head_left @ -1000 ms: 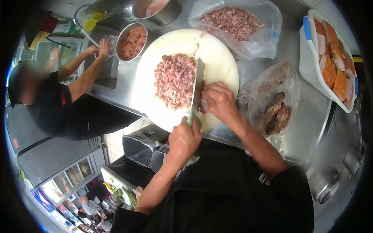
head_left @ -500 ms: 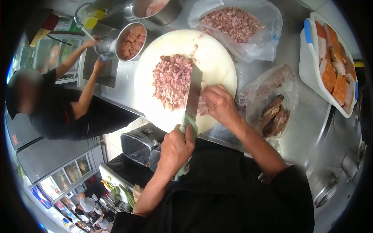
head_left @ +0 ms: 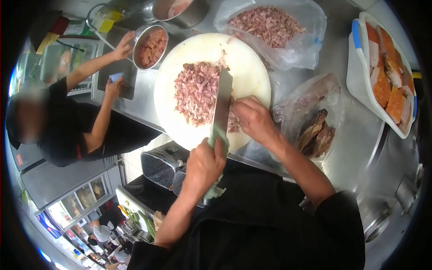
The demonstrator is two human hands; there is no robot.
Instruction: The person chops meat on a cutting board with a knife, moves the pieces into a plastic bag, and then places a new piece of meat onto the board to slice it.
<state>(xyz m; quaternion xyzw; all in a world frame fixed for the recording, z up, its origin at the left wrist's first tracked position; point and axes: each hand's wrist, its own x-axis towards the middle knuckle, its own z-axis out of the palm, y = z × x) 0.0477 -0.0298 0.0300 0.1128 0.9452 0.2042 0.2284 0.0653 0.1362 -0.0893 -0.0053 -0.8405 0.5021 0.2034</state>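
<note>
One cleaver (head_left: 222, 99), in left hand (head_left: 204, 163), beside right hand (head_left: 254, 118)

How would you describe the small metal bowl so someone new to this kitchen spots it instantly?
Start from the big round white cutting board. Just off its upper-left edge in the view sits the small round metal bowl, holding pinkish-orange meat pieces. The metal pot above it looks larger, with paler contents.

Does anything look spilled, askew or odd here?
Two small oddities: green cloth bunched around the handle of the cleaver, normally bare; and stray meat scraps on the cutting board, apart from the chopped pile.
</note>
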